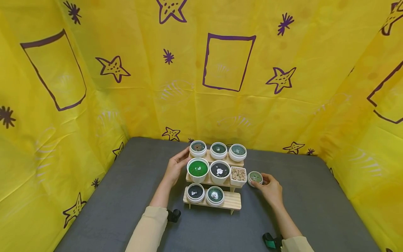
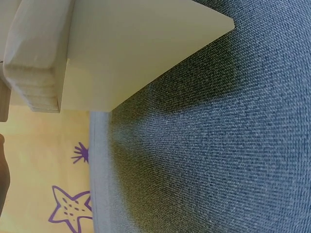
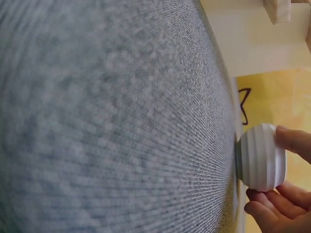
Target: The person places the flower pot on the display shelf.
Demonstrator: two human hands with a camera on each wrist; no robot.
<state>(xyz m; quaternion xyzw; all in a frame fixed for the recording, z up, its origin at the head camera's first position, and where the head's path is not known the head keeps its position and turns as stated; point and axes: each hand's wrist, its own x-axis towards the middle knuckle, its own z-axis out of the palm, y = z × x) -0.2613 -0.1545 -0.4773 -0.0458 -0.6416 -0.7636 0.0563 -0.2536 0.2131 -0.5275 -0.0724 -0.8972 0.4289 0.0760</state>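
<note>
A three-tier wooden stand [image 1: 232, 201] holds small white pots. Beside its top tier, my left hand [image 1: 175, 168] has thumb and fingers at the side of the upper left pot [image 1: 198, 153]; part of that grip is hidden behind it. To the right of the stand, my right hand [image 1: 272, 190] pinches a white pot with a green top [image 1: 255, 177]. The right wrist view shows this ribbed white pot [image 3: 262, 158] between thumb and fingers, its base right at the grey cloth. Only a sliver of finger [image 2: 3, 172] shows in the left wrist view.
The middle tier carries a bright green pot [image 1: 198, 168], a dark pot [image 1: 220, 170] and a square pot of tan chips [image 1: 238, 175]. Two dark pots stand on the bottom tier, its right end bare. Yellow patterned cloth [image 1: 195, 112] walls in the grey table [image 1: 141, 164].
</note>
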